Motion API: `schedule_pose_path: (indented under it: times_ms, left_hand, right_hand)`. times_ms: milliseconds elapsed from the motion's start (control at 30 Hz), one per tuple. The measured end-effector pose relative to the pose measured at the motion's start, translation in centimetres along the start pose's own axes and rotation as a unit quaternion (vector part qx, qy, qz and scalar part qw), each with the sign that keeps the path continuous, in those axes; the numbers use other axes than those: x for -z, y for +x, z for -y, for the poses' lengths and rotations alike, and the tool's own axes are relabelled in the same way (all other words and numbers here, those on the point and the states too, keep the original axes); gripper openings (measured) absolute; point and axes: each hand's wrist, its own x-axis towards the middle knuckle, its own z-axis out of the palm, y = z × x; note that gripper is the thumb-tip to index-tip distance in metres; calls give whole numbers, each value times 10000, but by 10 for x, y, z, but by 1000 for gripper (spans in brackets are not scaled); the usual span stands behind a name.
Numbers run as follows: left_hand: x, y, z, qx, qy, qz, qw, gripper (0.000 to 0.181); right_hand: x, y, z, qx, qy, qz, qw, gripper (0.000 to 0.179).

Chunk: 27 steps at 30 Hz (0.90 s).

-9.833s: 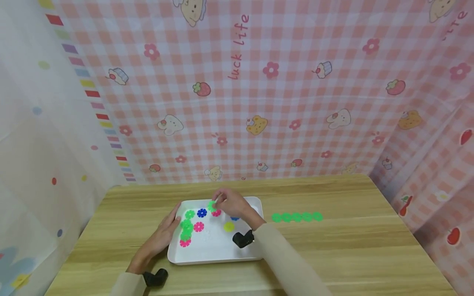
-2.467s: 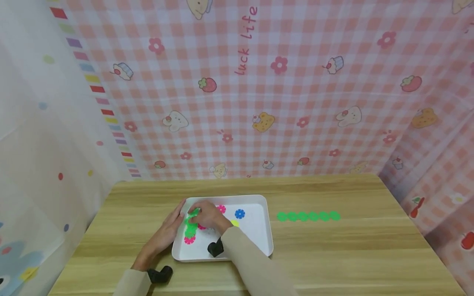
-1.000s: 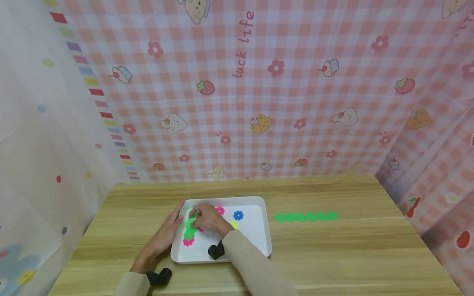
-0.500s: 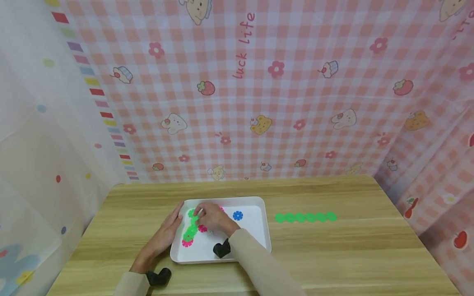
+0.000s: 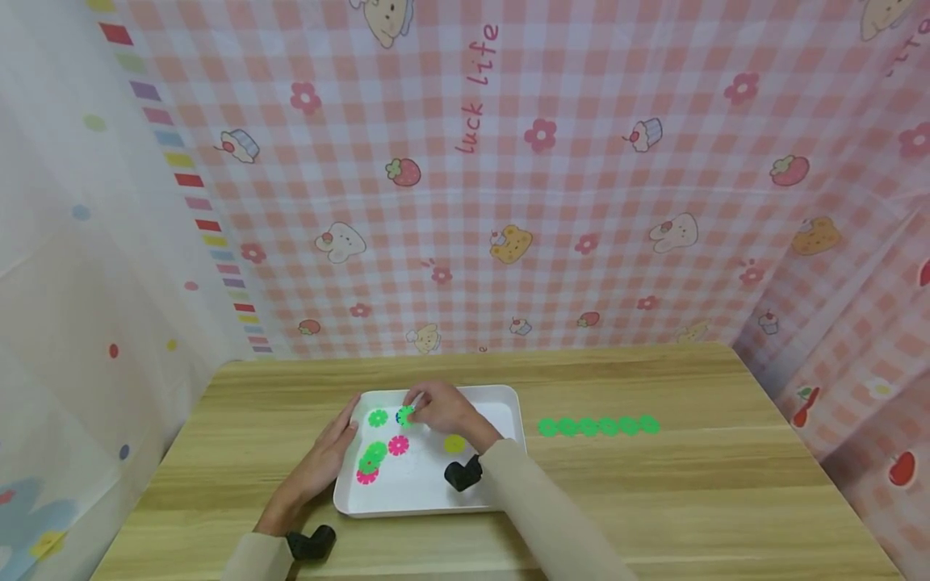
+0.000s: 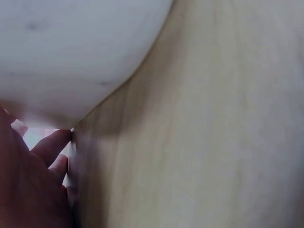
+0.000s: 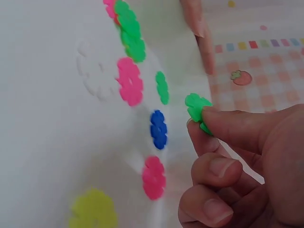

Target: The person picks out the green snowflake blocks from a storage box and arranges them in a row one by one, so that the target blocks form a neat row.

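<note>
In the head view my right hand (image 5: 445,407) pinches a green interlocking disc (image 7: 194,105) between thumb and fingertips, raised over the tray. A blue disc (image 7: 159,129) lies below it, partly covered by it in the head view. My left hand (image 5: 320,460) rests along the left side of the white tray (image 5: 429,506), fingers fairly straight against its wall. Inside the tray are a single green disc (image 5: 378,417), overlapping green discs (image 5: 373,456), pink discs (image 5: 398,445), a yellow disc (image 5: 454,444) and a clear disc (image 7: 90,66).
Several green discs lie in a straight row (image 5: 599,426) on the wooden table (image 5: 690,492), right of the tray. A pink checked cloth (image 5: 436,202) hangs behind the table, with more cloth at both sides. Black wrist mounts (image 5: 312,544) sit at both wrists.
My right hand has drawn a green disc from the tray's left group and moved it up and right. The row gained a green disc since the oldest frame. My left hand stays at the tray.
</note>
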Motion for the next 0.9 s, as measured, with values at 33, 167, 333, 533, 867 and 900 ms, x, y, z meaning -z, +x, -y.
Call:
schedule_pose_path:
  times_ms: [33, 167, 333, 533, 867, 900]
  left_hand:
    - [0, 0, 0, 6, -5, 5, 10000, 55]
    - [0, 0, 0, -23, -7, 7, 10000, 55]
    - [1, 1, -1, 34, -60, 26, 10000, 54]
    - [1, 1, -2, 147, -112, 95, 9998, 55]
    - [0, 1, 0, 75, -155, 102, 9998, 55]
    - [0, 1, 0, 72, -165, 97, 9998, 55]
  right_hand:
    - [4, -2, 0, -41, 37, -7, 10000, 11]
    - [22, -8, 0, -127, 54, -89, 9999, 12]
    - [44, -16, -7, -62, 11, -241, 9997, 14]
    - [67, -26, -18, -156, -45, -457, 9988, 13]
    - [97, -45, -34, -437, 321, -763, 9956, 14]
    - [100, -48, -36, -414, 342, -787, 9954, 15]
